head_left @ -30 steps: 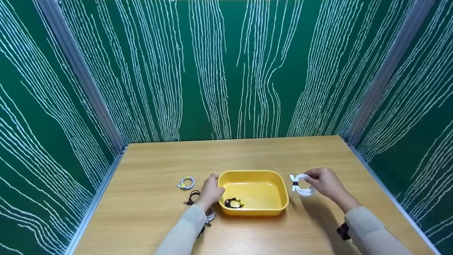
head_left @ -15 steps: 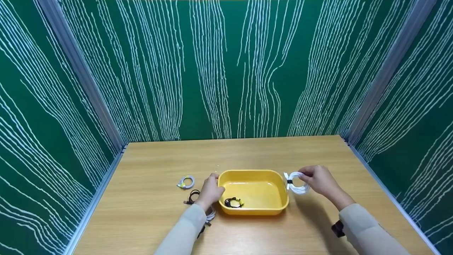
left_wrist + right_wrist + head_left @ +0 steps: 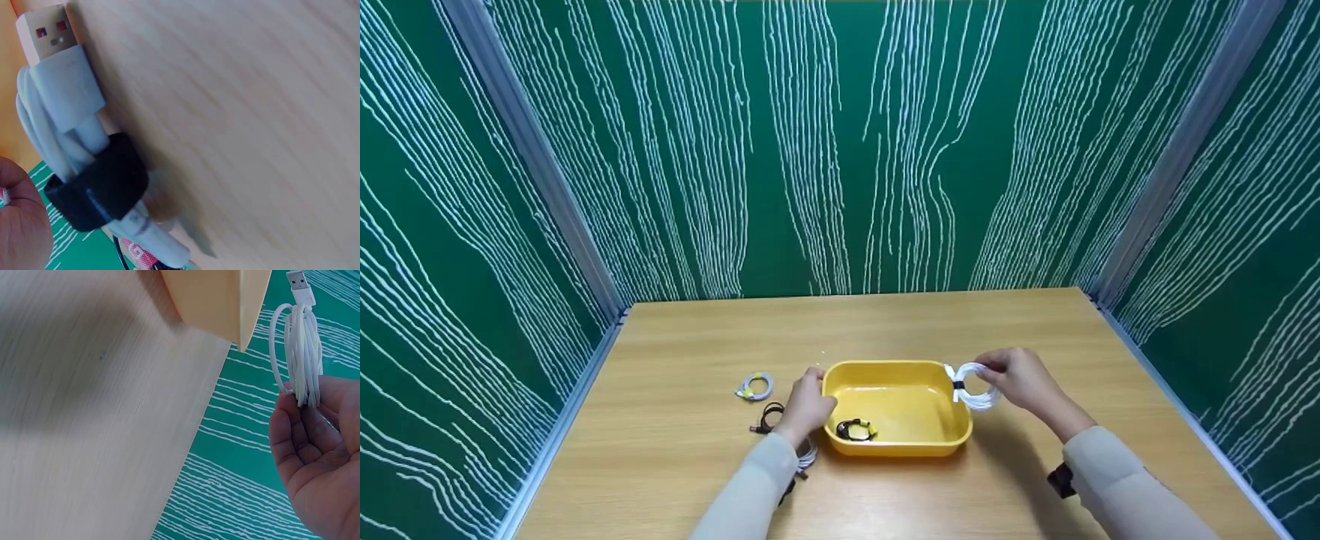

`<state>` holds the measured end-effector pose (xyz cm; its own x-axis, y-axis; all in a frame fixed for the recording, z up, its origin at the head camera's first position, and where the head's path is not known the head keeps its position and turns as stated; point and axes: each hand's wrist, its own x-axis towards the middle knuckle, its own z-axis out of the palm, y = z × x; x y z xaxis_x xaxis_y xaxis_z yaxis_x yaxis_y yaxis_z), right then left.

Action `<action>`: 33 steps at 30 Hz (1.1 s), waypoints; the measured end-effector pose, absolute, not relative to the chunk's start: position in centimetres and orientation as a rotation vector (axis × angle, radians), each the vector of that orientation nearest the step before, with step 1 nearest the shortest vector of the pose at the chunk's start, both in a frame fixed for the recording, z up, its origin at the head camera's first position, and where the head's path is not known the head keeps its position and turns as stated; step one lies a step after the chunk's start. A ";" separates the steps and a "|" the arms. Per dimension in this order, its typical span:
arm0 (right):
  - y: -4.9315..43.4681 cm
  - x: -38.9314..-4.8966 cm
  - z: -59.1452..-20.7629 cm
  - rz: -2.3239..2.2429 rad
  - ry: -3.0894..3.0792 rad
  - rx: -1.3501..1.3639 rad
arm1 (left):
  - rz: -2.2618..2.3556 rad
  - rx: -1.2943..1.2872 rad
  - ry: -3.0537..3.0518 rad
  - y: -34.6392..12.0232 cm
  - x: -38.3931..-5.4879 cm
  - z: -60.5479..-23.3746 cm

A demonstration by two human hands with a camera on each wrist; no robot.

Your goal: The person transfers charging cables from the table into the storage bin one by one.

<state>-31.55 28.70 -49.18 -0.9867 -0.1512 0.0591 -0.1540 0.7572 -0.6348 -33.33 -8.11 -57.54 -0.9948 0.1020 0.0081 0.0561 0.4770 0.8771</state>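
My right hand (image 3: 1024,377) pinches a coiled white USB cable (image 3: 981,403) between thumb and fingers. The coil, bound with a black strap, overlaps the right rim of a yellow plastic tub (image 3: 896,448). In the right wrist view the cable's USB plug (image 3: 298,282) points up, away from the fingers. My left hand (image 3: 808,405) grips the tub's left rim, thumb on the inside. A small black cable coil (image 3: 855,430) with a yellow end lies inside the tub, at the near left.
Left of the tub lie a white cable coil with yellow bits (image 3: 756,387) and a black cable (image 3: 771,414). A strapped white USB cable (image 3: 62,95) sits under my left wrist, partly hidden in the head view. Green walls with white lines enclose the wooden table (image 3: 697,337).
My right hand has moved left with the white USB cable, from beside the tub to over its right rim. The left hand and the tub have stayed put.
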 end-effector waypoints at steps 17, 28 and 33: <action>25.5 -32.3 -49.5 1.057 -2.945 0.410 | 1.554 0.164 2.682 -8.2 -33.5 -57.9; 24.1 -32.9 -49.9 1.050 -2.972 0.544 | 1.541 0.120 2.653 -8.1 -33.5 -57.7; 23.6 -32.9 -49.9 1.031 -2.992 0.575 | 1.553 0.115 2.634 -8.1 -33.5 -57.5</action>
<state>-32.93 23.65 -49.95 -0.9334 -0.3559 0.0451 -0.3081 0.7310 -0.6089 -33.55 -8.09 -57.46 -0.9939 0.1059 -0.0321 0.0231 0.4830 0.8753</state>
